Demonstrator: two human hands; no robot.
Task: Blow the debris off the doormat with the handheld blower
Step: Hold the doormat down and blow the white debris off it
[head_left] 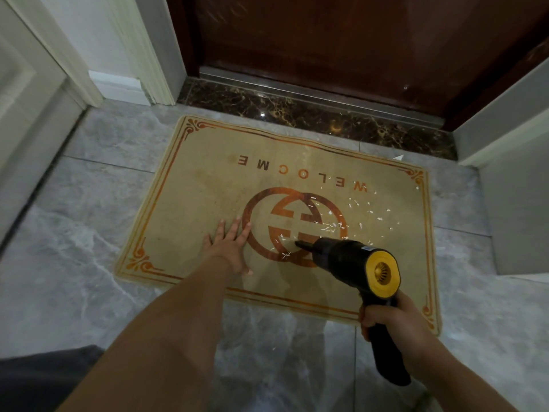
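Note:
A tan doormat (208, 179) with an orange border, the word WELCOME and a round orange emblem lies on the grey floor before a door. Small white debris (353, 212) is scattered over its right half, some bits beside the nozzle. My left hand (230, 246) rests flat on the mat, fingers spread, just left of the emblem. My right hand (389, 319) grips the handle of a black handheld blower (350, 257) with a yellow rear intake. Its thin nozzle points left and forward, low over the emblem.
A dark brown door (341, 40) and a dark marble threshold (297, 111) lie beyond the mat. White door trim (139, 55) stands at the left, a pale wall corner (517, 173) at the right. Grey marble tiles (89, 233) surround the mat. One white scrap (398, 157) lies by the mat's far edge.

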